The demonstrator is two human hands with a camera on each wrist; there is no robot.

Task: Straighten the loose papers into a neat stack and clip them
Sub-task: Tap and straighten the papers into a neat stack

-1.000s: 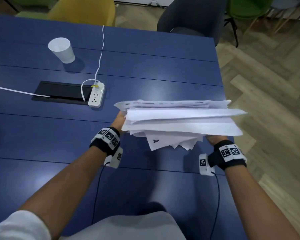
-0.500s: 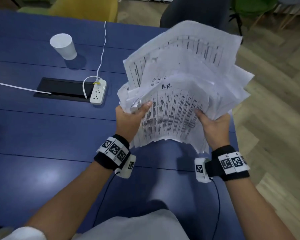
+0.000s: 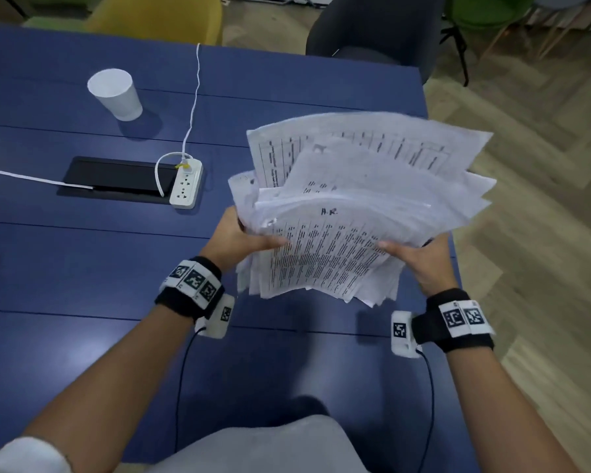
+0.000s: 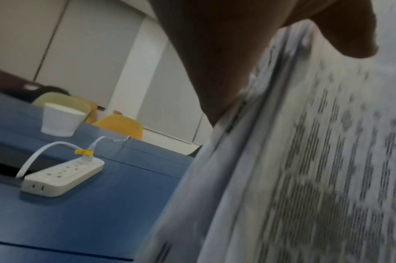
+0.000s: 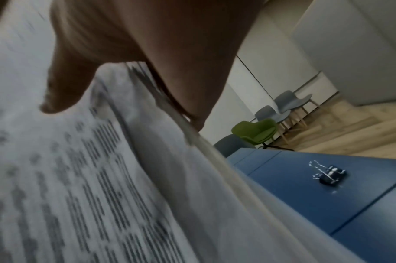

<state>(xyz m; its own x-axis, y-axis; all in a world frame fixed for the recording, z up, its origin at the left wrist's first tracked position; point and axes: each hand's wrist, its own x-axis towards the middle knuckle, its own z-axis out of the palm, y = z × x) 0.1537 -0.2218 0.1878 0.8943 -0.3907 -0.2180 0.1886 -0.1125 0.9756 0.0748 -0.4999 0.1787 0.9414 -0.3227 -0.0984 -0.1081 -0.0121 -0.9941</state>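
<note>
A ragged sheaf of printed papers [image 3: 352,213] is held tilted above the blue table [image 3: 82,268], its sheets fanned out and uneven. My left hand [image 3: 243,240] grips the left edge with the thumb on the top sheet. My right hand [image 3: 420,257] grips the right edge the same way. The wrist views show each thumb lying across the papers [image 4: 316,160] [image 5: 80,178]. A black binder clip [image 5: 328,175] with silver handles lies on the table to the right of the sheaf; the papers hide it in the head view.
A white paper cup [image 3: 115,93] stands at the back left. A white power strip [image 3: 186,182] with its cable lies beside a black cable hatch [image 3: 116,177]. Chairs stand behind the table; wooden floor [image 3: 543,165] lies past its right edge.
The sheaf went from flat to tipped up facing me, and now tilts back lower toward the table. Both hands kept their hold on its sides.
</note>
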